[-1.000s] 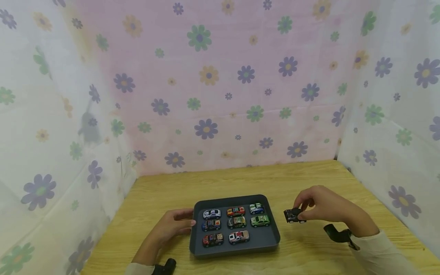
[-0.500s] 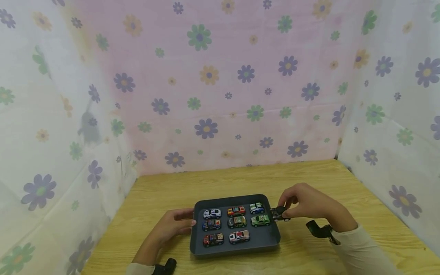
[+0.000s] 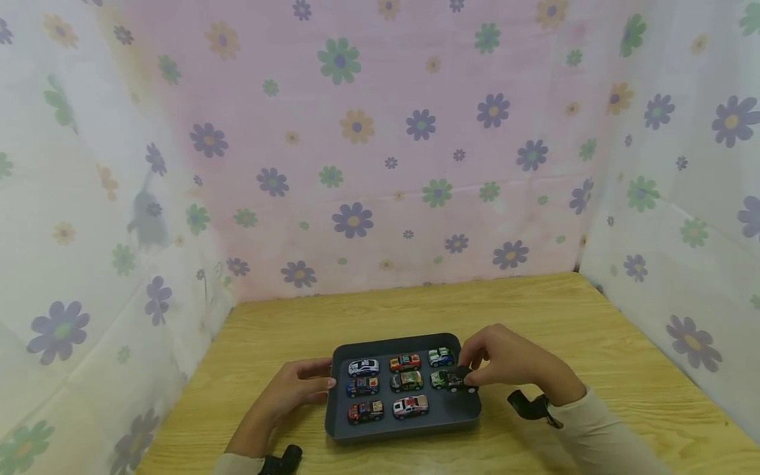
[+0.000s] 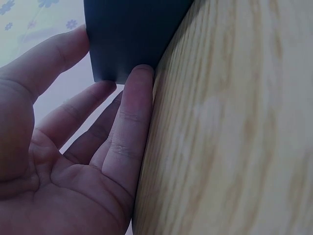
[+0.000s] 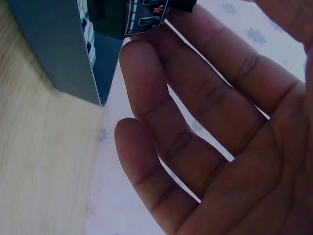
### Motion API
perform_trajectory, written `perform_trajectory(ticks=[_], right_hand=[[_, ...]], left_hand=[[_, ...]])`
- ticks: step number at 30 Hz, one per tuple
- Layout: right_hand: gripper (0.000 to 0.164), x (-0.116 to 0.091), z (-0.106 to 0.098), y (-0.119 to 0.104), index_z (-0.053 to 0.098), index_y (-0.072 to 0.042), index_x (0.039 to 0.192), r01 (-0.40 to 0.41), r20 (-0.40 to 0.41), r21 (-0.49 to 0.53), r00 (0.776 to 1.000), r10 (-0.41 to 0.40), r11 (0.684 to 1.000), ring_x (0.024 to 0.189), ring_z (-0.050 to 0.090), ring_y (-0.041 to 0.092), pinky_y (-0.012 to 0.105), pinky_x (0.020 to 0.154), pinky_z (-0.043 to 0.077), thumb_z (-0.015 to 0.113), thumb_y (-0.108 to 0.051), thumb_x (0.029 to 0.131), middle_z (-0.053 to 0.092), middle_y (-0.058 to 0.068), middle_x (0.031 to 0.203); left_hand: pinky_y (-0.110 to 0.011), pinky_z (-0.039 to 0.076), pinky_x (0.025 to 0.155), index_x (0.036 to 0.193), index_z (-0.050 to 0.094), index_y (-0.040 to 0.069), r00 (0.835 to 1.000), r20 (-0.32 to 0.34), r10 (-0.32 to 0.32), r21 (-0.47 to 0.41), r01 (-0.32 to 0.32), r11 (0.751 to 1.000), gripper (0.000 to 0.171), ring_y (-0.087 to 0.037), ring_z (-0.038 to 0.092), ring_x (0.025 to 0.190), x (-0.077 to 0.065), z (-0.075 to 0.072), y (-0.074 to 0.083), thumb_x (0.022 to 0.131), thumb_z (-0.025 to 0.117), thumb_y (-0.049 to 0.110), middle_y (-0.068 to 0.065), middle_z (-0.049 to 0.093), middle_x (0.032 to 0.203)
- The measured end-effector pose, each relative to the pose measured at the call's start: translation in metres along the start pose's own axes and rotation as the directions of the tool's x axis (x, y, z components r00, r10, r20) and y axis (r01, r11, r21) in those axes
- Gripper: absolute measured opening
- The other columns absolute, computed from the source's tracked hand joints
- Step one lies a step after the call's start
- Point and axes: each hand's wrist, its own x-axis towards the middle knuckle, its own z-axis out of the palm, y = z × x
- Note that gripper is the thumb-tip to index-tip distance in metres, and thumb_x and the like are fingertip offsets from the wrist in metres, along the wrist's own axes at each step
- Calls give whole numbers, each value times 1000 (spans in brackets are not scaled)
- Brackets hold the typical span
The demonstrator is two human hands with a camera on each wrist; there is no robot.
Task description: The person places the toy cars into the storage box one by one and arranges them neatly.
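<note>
My right hand [image 3: 505, 361] pinches a black toy car [image 3: 461, 381] between thumb and fingers, over the right side of a dark grey tray [image 3: 452, 413]. In the head view this car overlaps a green toy car [image 3: 438, 379] in the tray. Its dark side with a red star shows in the right wrist view, above the tray wall [image 5: 54, 49]. My left hand [image 3: 295, 390] rests at the tray's left side, fingers fairly straight. In the left wrist view, thumb and fingertips touch the tray's outer wall [image 4: 129, 36].
Several other toy cars stand in rows in the tray, among them a white one [image 3: 363, 367], a red-and-orange one [image 3: 405, 362] and a red-and-white one [image 3: 410, 407]. The tray lies on a wooden table [image 3: 279, 330]. Flowered cloth [image 3: 380, 165] hangs behind and at both sides.
My right hand has carried the black toy car leftward, from beside the tray, past its right rim, to above its inside. The left hand keeps its place at the tray.
</note>
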Motion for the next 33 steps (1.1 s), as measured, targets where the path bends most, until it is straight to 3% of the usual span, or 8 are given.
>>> perform_trajectory(ticks=[8, 25, 33], right_hand=[[11, 6, 9, -8, 77, -22, 94, -25, 10, 3, 1000, 25, 1000, 82, 69, 4, 25, 73, 59, 83, -17, 85, 74, -9, 91], [14, 13, 21, -8, 81, -24, 89, -41, 37, -69, 998, 44, 997, 69, 61, 1, 22, 63, 54, 91, -19, 80, 72, -13, 88], [14, 15, 28, -5, 81, -25, 87, -49, 39, -61, 998, 51, 997, 72, 64, -2, 22, 64, 56, 91, -20, 79, 73, -15, 87]], left_hand=[[-41, 62, 92, 147, 51, -7, 1000, 8, 0, -7, 0, 1000, 69, -28, 70, 116, 0, 0, 0, 92, 81, 21, -29, 54, 149], [-42, 62, 92, 147, 51, -7, 1000, -4, -2, -6, 2, 1000, 70, -28, 71, 115, -2, -1, -1, 91, 81, 21, -29, 55, 147], [-41, 62, 92, 147, 52, -5, 1000, -15, -12, -6, 11, 1000, 70, -27, 71, 114, 0, 0, 0, 91, 82, 21, -28, 55, 148]])
